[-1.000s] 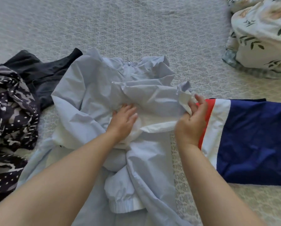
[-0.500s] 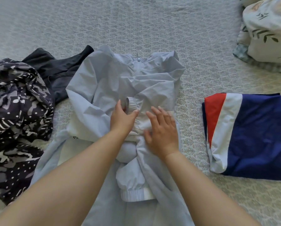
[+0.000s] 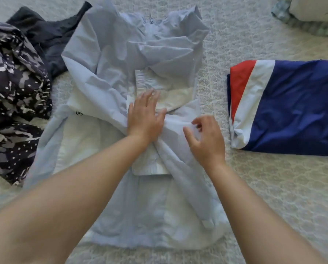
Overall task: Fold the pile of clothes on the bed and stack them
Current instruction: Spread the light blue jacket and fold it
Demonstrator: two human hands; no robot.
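Note:
A light blue zip jacket (image 3: 106,54) lies spread on the bed in the middle, collar away from me, both sleeves folded in over its front. My left hand (image 3: 144,115) presses flat on the crossed sleeves at the jacket's centre. Just to its right, my right hand (image 3: 207,138) has thumb and curled fingers closing on a fold of the jacket's right side; it is blurred. A folded navy, white and red garment (image 3: 302,103) lies to the right, apart from the jacket.
A crumpled black-and-white patterned garment (image 3: 12,88) and a dark grey one (image 3: 45,35) lie at the left, partly under the jacket's edge. Floral bedding (image 3: 311,12) sits at the far right corner. The pale textured bedspread (image 3: 254,187) shows between the jacket and the folded garment.
My right hand laid the right sleeve across the jacket's front, then slid down and right onto the side fold. My left hand stayed pressing the centre. The view tilted closer.

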